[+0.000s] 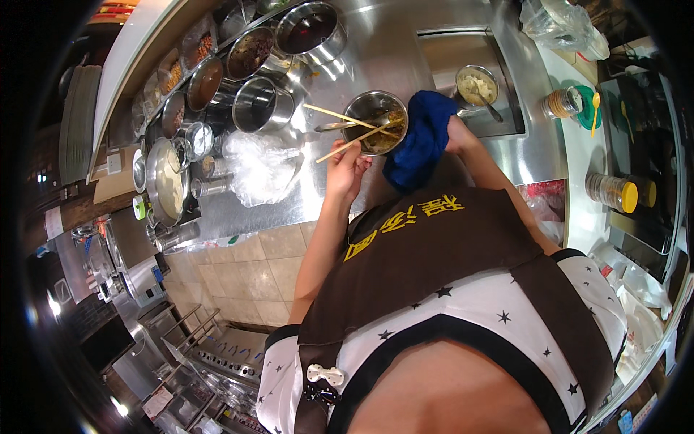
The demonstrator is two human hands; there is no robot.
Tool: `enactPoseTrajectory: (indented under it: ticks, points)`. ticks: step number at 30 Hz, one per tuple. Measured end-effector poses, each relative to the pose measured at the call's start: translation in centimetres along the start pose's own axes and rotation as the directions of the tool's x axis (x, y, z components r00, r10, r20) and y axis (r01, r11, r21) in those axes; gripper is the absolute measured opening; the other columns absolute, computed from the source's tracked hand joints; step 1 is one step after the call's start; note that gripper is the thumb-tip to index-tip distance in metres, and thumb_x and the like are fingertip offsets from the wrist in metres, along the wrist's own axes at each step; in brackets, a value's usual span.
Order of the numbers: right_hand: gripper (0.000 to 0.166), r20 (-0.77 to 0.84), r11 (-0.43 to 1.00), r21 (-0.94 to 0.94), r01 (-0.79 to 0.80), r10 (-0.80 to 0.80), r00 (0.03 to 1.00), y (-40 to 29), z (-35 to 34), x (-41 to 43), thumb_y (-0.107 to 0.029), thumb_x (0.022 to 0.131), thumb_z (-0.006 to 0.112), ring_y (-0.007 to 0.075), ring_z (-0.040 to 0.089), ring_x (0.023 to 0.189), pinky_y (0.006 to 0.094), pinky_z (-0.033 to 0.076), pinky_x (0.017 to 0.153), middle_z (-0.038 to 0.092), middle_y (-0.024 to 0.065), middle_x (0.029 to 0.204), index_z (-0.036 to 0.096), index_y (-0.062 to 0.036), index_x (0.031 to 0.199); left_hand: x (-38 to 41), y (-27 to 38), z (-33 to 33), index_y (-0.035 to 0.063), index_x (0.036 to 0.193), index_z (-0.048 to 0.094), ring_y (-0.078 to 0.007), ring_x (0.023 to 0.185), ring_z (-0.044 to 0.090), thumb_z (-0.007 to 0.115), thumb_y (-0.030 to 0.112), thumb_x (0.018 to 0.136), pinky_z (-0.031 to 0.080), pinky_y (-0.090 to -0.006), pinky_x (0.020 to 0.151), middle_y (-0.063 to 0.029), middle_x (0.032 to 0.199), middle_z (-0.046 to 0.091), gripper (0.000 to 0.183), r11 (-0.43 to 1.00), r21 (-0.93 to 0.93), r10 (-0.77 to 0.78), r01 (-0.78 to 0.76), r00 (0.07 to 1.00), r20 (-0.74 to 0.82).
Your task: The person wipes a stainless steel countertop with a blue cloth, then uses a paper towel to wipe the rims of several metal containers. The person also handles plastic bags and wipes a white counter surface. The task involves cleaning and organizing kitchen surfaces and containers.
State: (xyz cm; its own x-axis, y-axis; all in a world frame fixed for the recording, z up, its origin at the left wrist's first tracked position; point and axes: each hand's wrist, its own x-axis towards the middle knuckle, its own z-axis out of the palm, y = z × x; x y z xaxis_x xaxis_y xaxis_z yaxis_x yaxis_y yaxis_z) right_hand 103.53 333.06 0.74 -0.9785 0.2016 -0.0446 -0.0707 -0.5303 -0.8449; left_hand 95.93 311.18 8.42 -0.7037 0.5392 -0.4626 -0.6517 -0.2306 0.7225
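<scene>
At the near side of the steel counter, my left hand [347, 169] grips the lower left rim of a stainless steel bowl [355, 138]. Two wooden chopsticks [331, 112] and a metal spoon [329, 127] lean in it, and brownish-yellow food sticks to its inside. One chopstick passes across my left fingertips. A dark blue cloth [423, 138] hangs bunched just right of the bowl, with my right hand [460, 134] closed on its right edge. Most of the right fingers are hidden by the cloth. Beyond that hand stands a metal pot [464, 103] of pale mash with a spoon in it.
Several steel pots crowd the left, including one with dark liquid [307, 32] and another pot [262, 106]. Clear plastic bags [260, 168] lie below them, beside a large pan of pale batter-like food [168, 182]. Yellow-lidded jars [612, 192] stand on the right ledge.
</scene>
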Motion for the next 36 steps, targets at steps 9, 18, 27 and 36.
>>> enactPoseTrajectory:
  ticks: [9, 18, 27, 36]
  points:
    - [0.026, 0.239, 0.605, -0.727, 0.324, -0.22, 0.946, -3.8, 1.0, -0.6, -0.018, 0.077, 0.05, 0.02, 0.053, 0.084, 0.0286, 0.043, 0.073, 0.054, 0.0106, 0.093, 0.05, -0.002, 0.097, -1.2, 2.1, -1.8, 0.0093, 0.085, 0.044, -0.014, 0.051, 0.055, 0.052, 0.008, 0.08, 0.045, -0.023, 0.046, -0.0056, 0.064, 0.056, 0.01, 0.98, -0.146, 0.129, -0.138, 0.989, -0.07]
    - [0.053, 0.116, -0.164, -0.966, 0.199, 0.411, 0.904, 2.8, 3.6, -4.0, -0.033, 0.076, 0.04, 0.0364, 0.02, 0.121, 0.0496, 0.01, 0.098, 0.03, 0.018, 0.129, 0.037, -0.0099, 0.123, 1.2, 4.9, -0.2, 0.01, 0.086, 0.044, -0.0132, 0.052, 0.054, 0.053, 0.009, 0.08, 0.045, -0.0219, 0.045, -0.0041, 0.069, 0.055, 0.012, 0.981, -0.075, 0.169, -0.177, 0.981, -0.101]
    - [0.046, 0.516, 0.138, -0.857, 0.497, 0.266, 0.815, 2.7, 6.6, -0.8, -0.034, 0.067, 0.052, 0.0293, 0.035, 0.113, 0.0427, 0.02, 0.097, 0.044, 0.0134, 0.117, 0.05, -0.0108, 0.107, 12.1, 0.9, 7.3, 0.0116, 0.08, 0.039, -0.0146, 0.054, 0.053, 0.054, 0.015, 0.08, 0.041, -0.0243, 0.044, -0.0037, 0.064, 0.049, 0.015, 0.991, -0.024, 0.128, -0.128, 0.992, -0.012]
    - [0.063, 0.385, -0.027, -0.91, 0.414, 0.317, 0.867, 3.9, 5.2, -1.1, -0.038, 0.064, 0.056, 0.0324, 0.03, 0.115, 0.0419, 0.019, 0.098, 0.037, 0.0152, 0.123, 0.041, -0.0075, 0.117, 16.5, -3.2, 9.5, 0.0122, 0.079, 0.034, -0.013, 0.052, 0.052, 0.051, 0.014, 0.081, 0.044, -0.0246, 0.042, -0.0028, 0.065, 0.047, 0.017, 0.997, 0.001, 0.073, -0.073, 0.996, -0.045]
